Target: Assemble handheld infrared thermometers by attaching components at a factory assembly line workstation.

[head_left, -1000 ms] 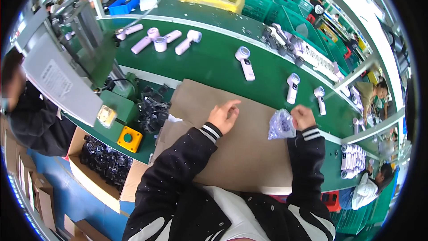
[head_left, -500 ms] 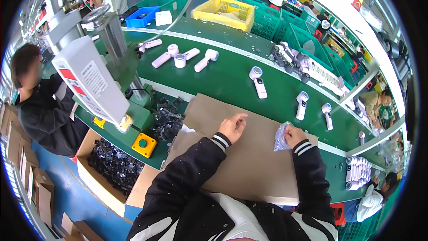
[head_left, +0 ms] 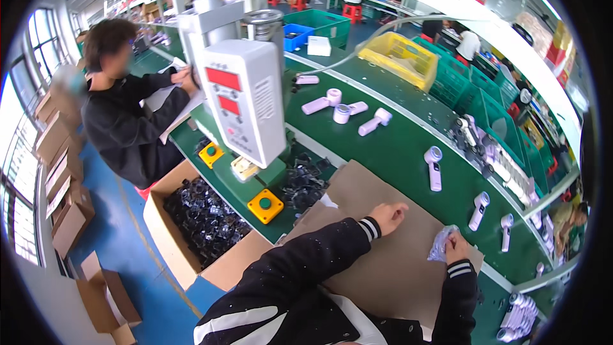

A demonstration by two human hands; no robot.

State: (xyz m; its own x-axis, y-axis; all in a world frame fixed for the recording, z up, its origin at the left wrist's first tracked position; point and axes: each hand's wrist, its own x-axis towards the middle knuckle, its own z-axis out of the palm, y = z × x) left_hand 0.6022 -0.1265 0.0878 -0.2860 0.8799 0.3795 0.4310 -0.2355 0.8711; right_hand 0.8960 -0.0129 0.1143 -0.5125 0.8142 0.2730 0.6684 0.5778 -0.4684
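My right hand (head_left: 456, 247) pinches a crumpled clear plastic bag (head_left: 439, 245) near the right edge of a brown cardboard sheet (head_left: 377, 268). My left hand (head_left: 388, 218) is over the sheet's upper part, its fingers loosely bent and a little apart, with nothing visible in them. Beyond the sheet, pale lilac handheld fans lie on the green bench surface (head_left: 402, 147). The closest to my hands are one fan (head_left: 434, 169) with a dark panel on its handle and another fan (head_left: 479, 211) farther right.
To the left stands a grey-white press machine (head_left: 246, 102) with a yellow button box (head_left: 265, 206). Dark clear plastic parts fill a carton (head_left: 191, 268) and lie heaped (head_left: 303, 179) beside the sheet. A person in black (head_left: 131, 108) works at the left. Yellow (head_left: 399, 61) and green crates stand behind.
The view has swung left, so everything sits farther right and more of the carton and the person in black shows. My right hand keeps hold of the bag; my left hand stays above the cardboard.
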